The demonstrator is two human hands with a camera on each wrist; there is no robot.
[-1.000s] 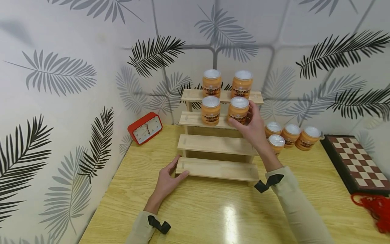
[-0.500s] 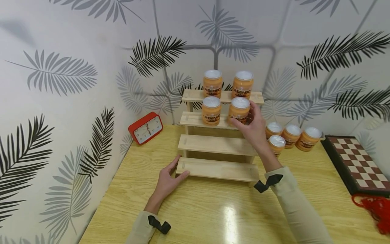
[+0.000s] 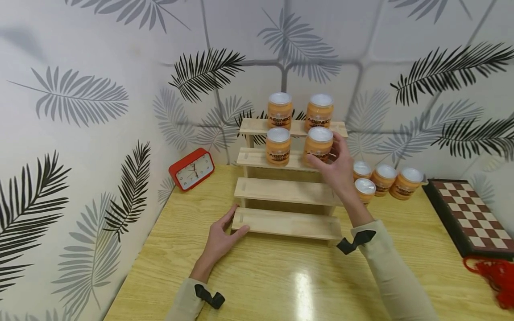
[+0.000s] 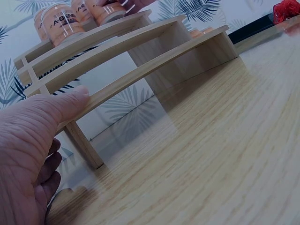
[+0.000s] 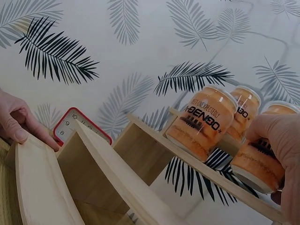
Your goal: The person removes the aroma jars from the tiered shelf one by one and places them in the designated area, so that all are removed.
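Note:
A stepped wooden rack [image 3: 287,189] stands on the yellow table [image 3: 281,276]. Two orange jars with white lids [image 3: 279,110] stand on its top step, two more on the second step. My right hand [image 3: 336,167] grips the right jar on the second step [image 3: 318,145], seen up close in the right wrist view as the held jar [image 5: 257,161] beside its neighbour jar [image 5: 201,122]. My left hand [image 3: 222,236] rests flat on the table, its thumb [image 4: 70,101] touching the left end of the rack's lowest step [image 4: 140,75].
Several more orange jars [image 3: 385,176] stand on the table right of the rack. A red alarm clock [image 3: 191,169] leans by the wall at the left. A chessboard [image 3: 467,216] and a red tassel [image 3: 495,274] lie at the right edge.
My right hand has shifted the gripped jar slightly to the right along the second step. The left hand has stayed put.

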